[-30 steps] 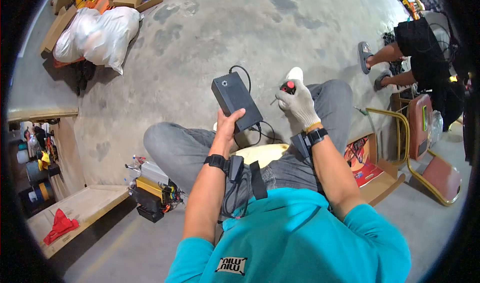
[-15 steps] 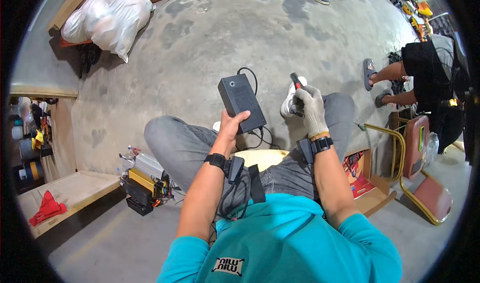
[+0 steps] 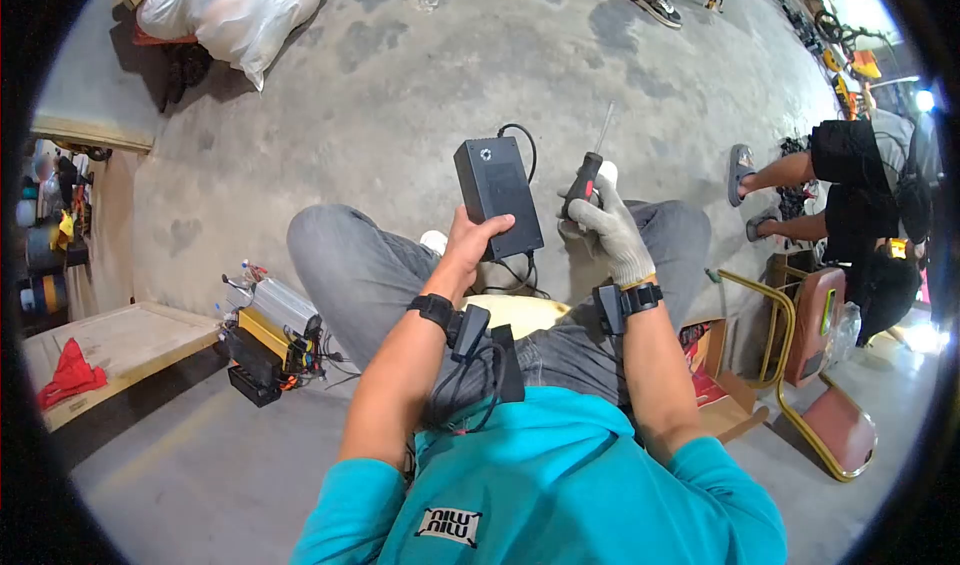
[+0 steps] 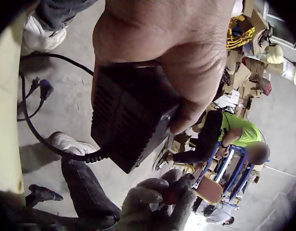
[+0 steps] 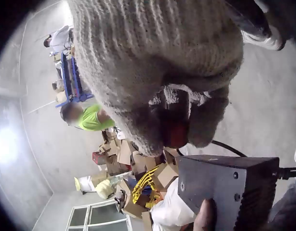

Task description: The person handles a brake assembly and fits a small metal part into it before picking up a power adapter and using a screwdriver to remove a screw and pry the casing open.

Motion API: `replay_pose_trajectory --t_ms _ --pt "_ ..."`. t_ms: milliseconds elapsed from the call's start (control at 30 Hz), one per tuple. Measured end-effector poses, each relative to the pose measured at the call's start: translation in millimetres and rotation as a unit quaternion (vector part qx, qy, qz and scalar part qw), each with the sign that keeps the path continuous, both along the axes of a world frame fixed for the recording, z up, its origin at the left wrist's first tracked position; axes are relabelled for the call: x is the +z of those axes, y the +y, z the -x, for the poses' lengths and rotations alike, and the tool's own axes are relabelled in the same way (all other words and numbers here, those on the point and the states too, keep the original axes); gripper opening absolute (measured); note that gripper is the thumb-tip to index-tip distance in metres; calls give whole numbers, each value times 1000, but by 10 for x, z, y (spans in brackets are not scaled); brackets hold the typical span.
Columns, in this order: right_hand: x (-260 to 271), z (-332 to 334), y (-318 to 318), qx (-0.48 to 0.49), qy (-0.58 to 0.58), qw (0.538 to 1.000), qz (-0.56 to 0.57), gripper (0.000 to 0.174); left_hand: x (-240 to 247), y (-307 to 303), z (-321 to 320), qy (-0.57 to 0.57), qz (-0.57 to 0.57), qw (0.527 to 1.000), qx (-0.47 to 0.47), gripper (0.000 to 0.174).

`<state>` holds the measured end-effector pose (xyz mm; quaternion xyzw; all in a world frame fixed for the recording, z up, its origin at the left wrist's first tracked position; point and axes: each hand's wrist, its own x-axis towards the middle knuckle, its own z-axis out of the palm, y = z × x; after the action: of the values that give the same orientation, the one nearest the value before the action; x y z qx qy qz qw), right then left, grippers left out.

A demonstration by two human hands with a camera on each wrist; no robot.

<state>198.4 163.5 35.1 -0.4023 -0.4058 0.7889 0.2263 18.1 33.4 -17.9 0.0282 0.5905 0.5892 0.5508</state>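
A black power adapter (image 3: 500,190) with a cable at each end is held up over the person's lap. The bare left hand (image 3: 470,245) grips its near end, thumb lying on the broad face. In the right wrist view, small round recesses mark the face of the adapter (image 5: 205,178). To its right, the right hand (image 3: 615,240), in a knitted glove, holds a screwdriver (image 3: 583,180) by its black and red handle. The metal shaft points up and away from the person, apart from the adapter. Gloved fingers hide part of the handle.
A silver and yellow device with wires (image 3: 275,330) stands on the floor at left, near a wooden board (image 3: 130,340) with a red cloth (image 3: 72,373). At right are an open cardboard box (image 3: 735,405), a folding chair (image 3: 815,330) and another person's legs (image 3: 785,185).
The right hand has turned the screwdriver over: its shaft pointed left and down a second ago and now points up and away. The left hand keeps its grip on the adapter.
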Motion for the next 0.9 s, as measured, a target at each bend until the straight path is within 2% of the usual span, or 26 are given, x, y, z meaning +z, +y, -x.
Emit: replay_pose_trajectory --t_ms 67,200,267,400,467,600,633,667,700,767,800,833,900 --pt "9 21 -14 -1 -21 1000 -7 48 69 -1 9 -10 -9 1000 -16 46" --pt "-185 -26 20 -53 -11 997 49 52 68 -4 24 -12 -19 999 -47 56" --pt "-365 -70 48 -107 65 986 110 47 -13 -8 6 -10 -16 999 -44 59" --pt "-354 -30 14 -119 29 988 91 36 -24 -5 -9 -4 -11 999 -42 60" --pt "-188 10 -35 -74 -29 997 21 29 -92 3 -9 -4 -10 999 -40 58" --pt "-244 11 -25 -63 -34 997 -1 23 66 -1 -3 1 -17 999 -45 48" --pt "-236 14 -26 -52 -57 997 14 13 70 -1 -6 1 -16 999 -45 48" --pt "-228 13 -29 -40 -80 996 29 12 79 2 -8 0 -16 999 -41 45" --pt "-246 5 -33 -40 -81 996 29 12 73 5 -9 0 -15 999 -36 43" --pt "-297 -8 -43 10 -146 988 -43 21 61 7 -8 1 -22 999 -39 42" --pt "-220 43 -54 20 -171 981 -84 18 34 2 -9 3 -29 999 -41 42" --pt "-204 83 -86 21 -171 981 -84 18 -12 3 -22 3 -28 999 -41 42" --pt "-198 123 -126 -9 -197 964 -178 23 -63 18 -43 13 -9 1000 -12 38"
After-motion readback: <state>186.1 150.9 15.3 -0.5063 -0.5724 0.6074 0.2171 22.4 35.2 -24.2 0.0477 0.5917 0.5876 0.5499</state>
